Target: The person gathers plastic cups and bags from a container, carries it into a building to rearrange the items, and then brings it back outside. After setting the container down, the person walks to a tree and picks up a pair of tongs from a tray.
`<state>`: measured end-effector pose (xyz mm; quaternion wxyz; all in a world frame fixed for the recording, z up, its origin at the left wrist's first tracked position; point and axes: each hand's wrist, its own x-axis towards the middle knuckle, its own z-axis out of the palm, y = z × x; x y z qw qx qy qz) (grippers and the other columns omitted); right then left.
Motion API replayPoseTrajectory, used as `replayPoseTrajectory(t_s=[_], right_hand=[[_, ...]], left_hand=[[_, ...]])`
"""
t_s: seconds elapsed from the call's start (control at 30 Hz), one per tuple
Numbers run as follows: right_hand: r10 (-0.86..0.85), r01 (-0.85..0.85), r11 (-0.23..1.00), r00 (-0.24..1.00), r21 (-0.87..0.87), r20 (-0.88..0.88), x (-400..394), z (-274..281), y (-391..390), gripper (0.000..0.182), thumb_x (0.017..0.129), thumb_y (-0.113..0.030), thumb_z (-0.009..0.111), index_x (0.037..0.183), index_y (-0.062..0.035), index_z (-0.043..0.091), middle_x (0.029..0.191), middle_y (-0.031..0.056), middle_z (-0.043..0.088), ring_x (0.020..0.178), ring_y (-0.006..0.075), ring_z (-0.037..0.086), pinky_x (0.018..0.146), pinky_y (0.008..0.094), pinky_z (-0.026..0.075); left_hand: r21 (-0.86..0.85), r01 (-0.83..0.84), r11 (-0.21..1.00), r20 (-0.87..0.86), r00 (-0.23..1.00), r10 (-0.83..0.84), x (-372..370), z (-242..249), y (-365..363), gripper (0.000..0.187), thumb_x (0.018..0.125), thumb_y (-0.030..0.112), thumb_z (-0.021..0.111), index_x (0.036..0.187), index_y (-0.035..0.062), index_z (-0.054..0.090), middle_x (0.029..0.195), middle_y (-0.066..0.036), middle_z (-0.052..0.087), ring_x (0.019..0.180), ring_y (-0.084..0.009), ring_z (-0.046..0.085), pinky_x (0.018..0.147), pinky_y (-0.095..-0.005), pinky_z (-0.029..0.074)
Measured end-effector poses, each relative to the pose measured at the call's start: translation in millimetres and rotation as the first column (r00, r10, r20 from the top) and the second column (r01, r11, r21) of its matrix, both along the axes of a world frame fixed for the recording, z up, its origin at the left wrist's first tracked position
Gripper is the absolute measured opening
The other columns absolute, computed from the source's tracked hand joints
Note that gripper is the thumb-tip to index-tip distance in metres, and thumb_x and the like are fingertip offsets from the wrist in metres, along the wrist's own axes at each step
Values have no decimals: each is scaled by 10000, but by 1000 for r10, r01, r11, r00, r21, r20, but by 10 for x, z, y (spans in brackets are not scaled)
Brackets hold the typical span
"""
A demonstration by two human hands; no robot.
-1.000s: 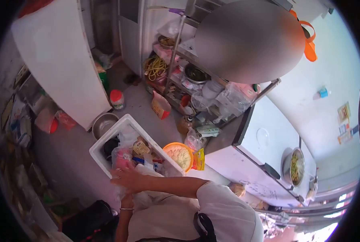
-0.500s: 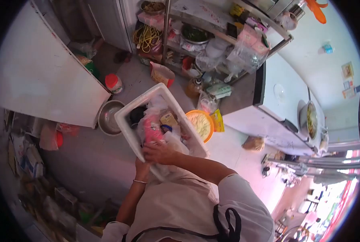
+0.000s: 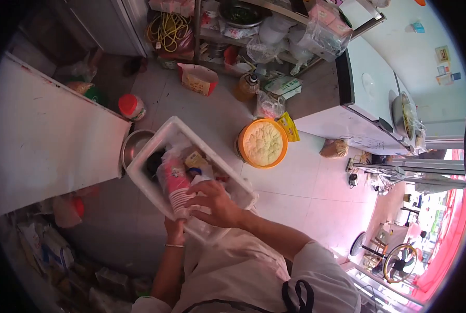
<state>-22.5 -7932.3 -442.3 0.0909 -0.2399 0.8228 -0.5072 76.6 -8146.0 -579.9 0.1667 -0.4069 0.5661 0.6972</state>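
Box [image 3: 242, 194] at eight o'clock: right hand [image 3: 217, 204] spread wide at cups [image 3: 174, 180]; left hand [image 3: 174, 229], grip unclear. Uneven support could spill cups.

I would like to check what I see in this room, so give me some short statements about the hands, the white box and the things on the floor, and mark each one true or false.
1. The fingers of the right hand are spread at the stack of cups. True.
2. The bracelet is on the right wrist. False: it is on the left wrist.
3. The orange-rimmed tub stands inside the white box. False: it stands on the floor, outside the box.
4. The red-lidded jar is outside the white box. True.
5. The yellow packet lies beside the red-lidded jar. False: it is beside the orange-rimmed tub.
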Motion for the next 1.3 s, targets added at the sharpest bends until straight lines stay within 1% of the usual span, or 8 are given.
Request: replayPoseTrajectory(t_s=[0.2,0.3,0.6,0.7,0.8,1.03,1.13,1.3], right_hand=[[-206,387,677,916,-625,344,-351,436,431,246,868,-236,692,1014,-38,701,1019,100,554,954,216,499,873,373,391],[-267,254,621,958,-742,105,-473,351,276,480,909,-434,567,1118,-10,650,1042,129,560,934,230,500,845,372,400],[-210,191,613,975,-767,75,-651,-75,-146,527,918,-487,501,1121,-20,636,1057,134,558,963,245,502,866,391,394],[-87,169,636,985,-753,149,-851,-193,-258,543,921,-504,479,1122,-23,631,1061,135,558,972,250,502,873,397,393],[152,93,665,955,-741,256,-1025,-388,-443,560,924,-522,457,1123,-27,627,1066,137,557,982,254,503,880,403,391],[729,-250,602,560,-759,394,-1877,-620,-1024,601,931,-563,405,1125,-34,616,1078,140,556,1004,266,504,896,418,387],[827,-357,545,375,-758,419,-1880,-618,-1179,619,933,-581,383,1126,-38,611,1083,142,555,1013,271,505,903,424,385],[895,-473,435,138,-766,423,-1740,-623,-1521,650,938,-610,346,1128,-43,603,1091,145,554,1029,279,506,915,435,382]], left_hand=[[-48,-38,998,25,999,40,-187,-562,-450,661,616,-10,621,1267,14,502,1166,-95,588,1021,-247,606,856,-353,502],[-42,-62,997,39,997,63,-251,-834,-529,641,629,5,625,1259,13,506,1157,-86,587,1005,-239,607,860,-337,489],[65,-244,968,-4,970,245,84,-1374,-633,571,674,3,625,1238,18,536,1089,-71,620,930,-205,628,780,-336,520],[-86,-190,978,-67,981,184,121,-1471,-551,553,688,33,642,1228,-4,532,1093,-88,613,989,-239,605,845,-362,490],[-36,-502,864,26,864,503,336,-1649,-325,597,687,11,666,1262,-6,507,1124,-121,611,1009,-250,596,880,-365,485],[-353,-721,596,-121,667,735,-25,-1367,724,628,675,-18,643,1286,-3,498,1177,-138,612,1075,-262,578,919,-356,476],[-48,-944,327,31,326,945,-107,-1287,996,632,666,-26,647,1282,-1,507,1178,-135,615,1084,-262,582,923,-360,478],[-57,-990,127,140,118,983,-314,-1373,1306,697,666,-36,648,1336,10,461,1201,-133,609,1090,-259,588,934,-367,481]])
